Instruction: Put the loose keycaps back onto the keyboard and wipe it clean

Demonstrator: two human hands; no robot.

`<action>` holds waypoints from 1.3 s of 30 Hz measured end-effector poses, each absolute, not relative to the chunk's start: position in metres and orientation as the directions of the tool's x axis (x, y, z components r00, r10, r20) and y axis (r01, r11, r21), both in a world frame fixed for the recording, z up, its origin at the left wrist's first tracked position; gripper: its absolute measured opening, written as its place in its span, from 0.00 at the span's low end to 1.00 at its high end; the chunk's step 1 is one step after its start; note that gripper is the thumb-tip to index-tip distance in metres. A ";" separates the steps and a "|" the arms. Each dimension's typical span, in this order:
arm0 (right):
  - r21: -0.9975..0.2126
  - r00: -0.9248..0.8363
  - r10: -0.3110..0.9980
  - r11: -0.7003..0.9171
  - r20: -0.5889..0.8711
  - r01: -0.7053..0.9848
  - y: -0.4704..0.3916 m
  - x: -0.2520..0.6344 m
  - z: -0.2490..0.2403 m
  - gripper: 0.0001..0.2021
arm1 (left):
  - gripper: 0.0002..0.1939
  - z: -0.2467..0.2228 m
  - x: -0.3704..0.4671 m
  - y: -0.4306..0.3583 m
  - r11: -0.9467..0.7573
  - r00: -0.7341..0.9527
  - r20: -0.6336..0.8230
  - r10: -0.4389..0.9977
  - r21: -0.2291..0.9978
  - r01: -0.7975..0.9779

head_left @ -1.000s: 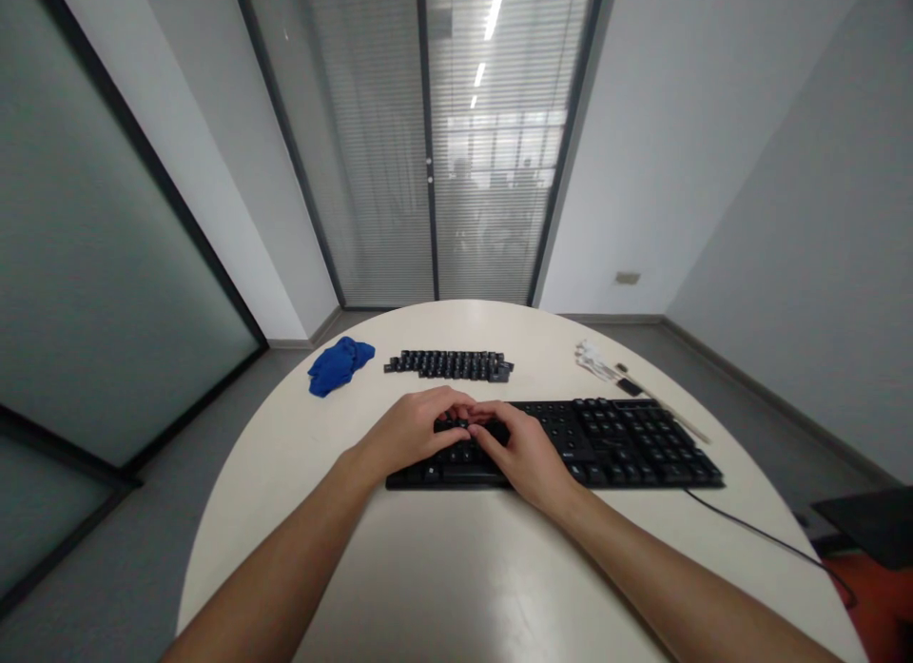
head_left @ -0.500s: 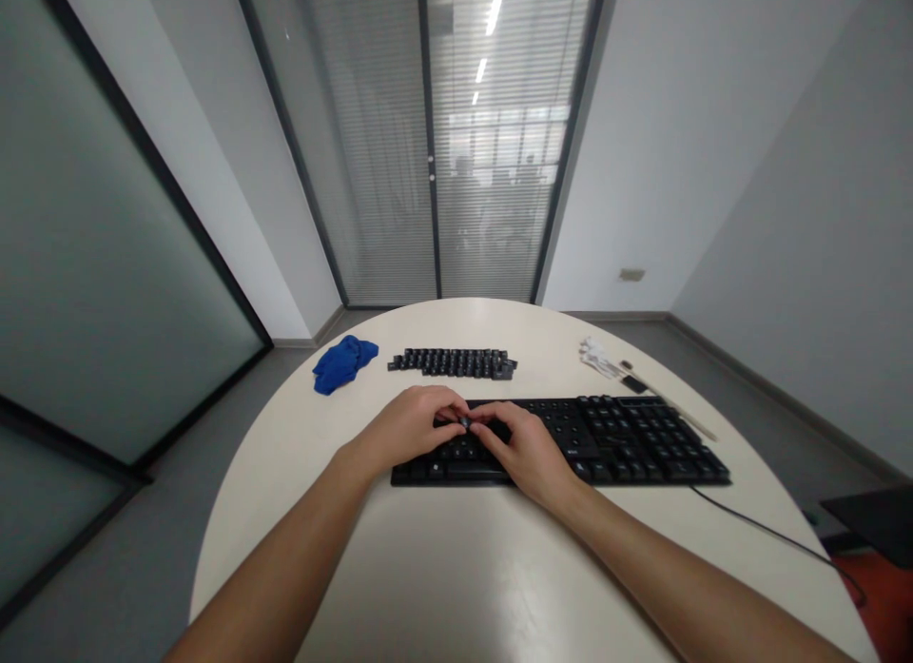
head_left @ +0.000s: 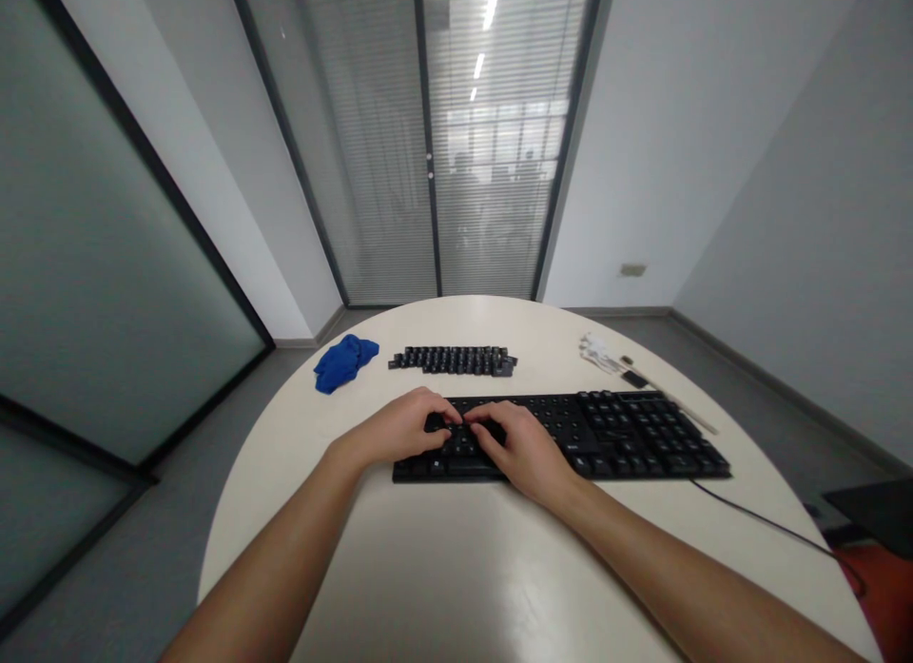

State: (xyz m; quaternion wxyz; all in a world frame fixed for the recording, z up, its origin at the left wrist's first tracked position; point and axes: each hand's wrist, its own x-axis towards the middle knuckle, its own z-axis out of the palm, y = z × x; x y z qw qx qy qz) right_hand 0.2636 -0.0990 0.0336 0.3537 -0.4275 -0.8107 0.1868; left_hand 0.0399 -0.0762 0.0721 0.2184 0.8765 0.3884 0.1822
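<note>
A black keyboard (head_left: 620, 439) lies on the table, with keycaps off much of its left and middle part. Over its left part, my left hand (head_left: 403, 427) is open, thumb and fingers apart, with nothing seen between them. Close beside it, my right hand (head_left: 520, 449) bends its thumb and index finger together just above the bare key places. A small dark keycap appears to be pinched at their tips, mostly hidden. Behind the keyboard, loose black keycaps (head_left: 456, 360) stand in several rows.
A crumpled blue cloth (head_left: 345, 363) lies at the far left of the round table (head_left: 456, 558). At the far right are a white glove-like cloth (head_left: 599, 353), a small black piece (head_left: 634, 380) and a thin pale stick (head_left: 685, 411). The keyboard's cable (head_left: 763, 520) trails right over the table edge.
My left hand has come away to the left and its fingers have spread from the small keycap both hands were fingering. My right hand has stayed nearly in place.
</note>
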 end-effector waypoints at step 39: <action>-0.338 -0.667 0.625 0.781 0.406 0.526 -0.104 0.265 0.043 0.16 | 0.04 0.065 0.038 -0.071 -0.617 0.589 0.232 0.774 0.482 0.622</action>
